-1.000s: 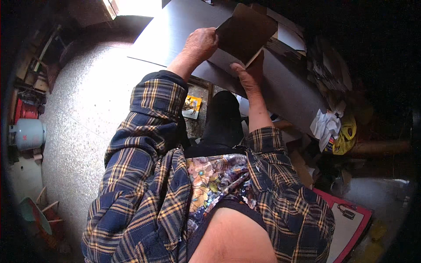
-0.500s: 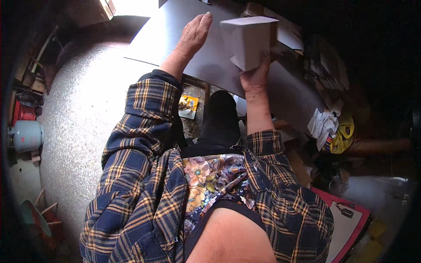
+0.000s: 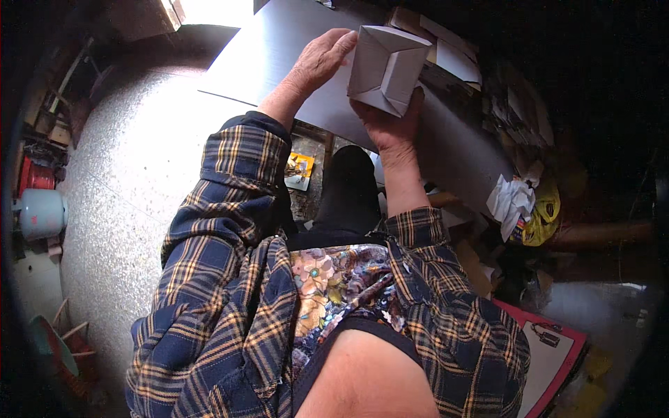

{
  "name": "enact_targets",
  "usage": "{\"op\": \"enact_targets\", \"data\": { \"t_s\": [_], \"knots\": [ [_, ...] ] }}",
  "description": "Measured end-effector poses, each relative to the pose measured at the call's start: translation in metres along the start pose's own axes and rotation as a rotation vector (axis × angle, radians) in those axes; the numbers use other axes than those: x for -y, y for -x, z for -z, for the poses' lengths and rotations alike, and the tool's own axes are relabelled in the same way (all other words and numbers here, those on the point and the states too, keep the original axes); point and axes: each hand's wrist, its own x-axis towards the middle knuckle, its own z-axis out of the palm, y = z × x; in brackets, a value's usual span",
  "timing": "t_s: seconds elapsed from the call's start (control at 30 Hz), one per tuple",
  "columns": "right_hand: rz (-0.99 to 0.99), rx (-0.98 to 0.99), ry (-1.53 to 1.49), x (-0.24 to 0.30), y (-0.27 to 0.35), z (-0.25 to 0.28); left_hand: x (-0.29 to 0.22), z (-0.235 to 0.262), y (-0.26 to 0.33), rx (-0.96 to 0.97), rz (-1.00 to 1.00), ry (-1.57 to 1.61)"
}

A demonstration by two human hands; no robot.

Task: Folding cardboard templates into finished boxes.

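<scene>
One white paperboard box [image 3: 381, 68] is above the bench [image 3: 279, 59], right hand [image 3: 392, 129] clamped on its near end; left hand [image 3: 324, 58] grip, we cannot tell. We advise even pressure along its folds [image 3: 389, 68].

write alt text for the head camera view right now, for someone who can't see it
A right hand holds a white folded box by its near end above a grey tabletop, with the left hand at its left edge. Plaid sleeves cover the forearms partway; crumpled white paper lies to the right.
</scene>
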Motion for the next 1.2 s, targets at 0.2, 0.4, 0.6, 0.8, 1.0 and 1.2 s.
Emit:
{"op": "enact_targets", "data": {
  "t_s": [0.2, 0.4, 0.6, 0.8, 1.0, 1.2],
  "knots": [
    [0.041, 0.001, 0.076, -0.003, -0.004, 0.002, -0.001, -0.006, 0.003, -0.034, -0.036, -0.104],
    [0.120, -0.108, 0.216, -0.003, -0.005, -0.006, 0.002, -0.015, 0.001, 0.146, -0.081, 0.026],
    [0.145, -0.140, 0.185, -0.004, -0.007, -0.004, 0.002, -0.022, 0.002, 0.221, -0.062, 0.213],
    [0.126, -0.143, 0.172, -0.006, -0.006, -0.004, -0.007, -0.016, 0.007, 0.250, 0.007, 0.295],
    [0.254, -0.156, 0.336, -0.021, 0.000, -0.018, -0.008, -0.014, 0.008, 0.177, 0.046, 0.223],
    [0.272, -0.137, 0.211, -0.008, -0.005, -0.014, -0.013, -0.018, 0.011, 0.184, 0.049, 0.424]
  ]
}}
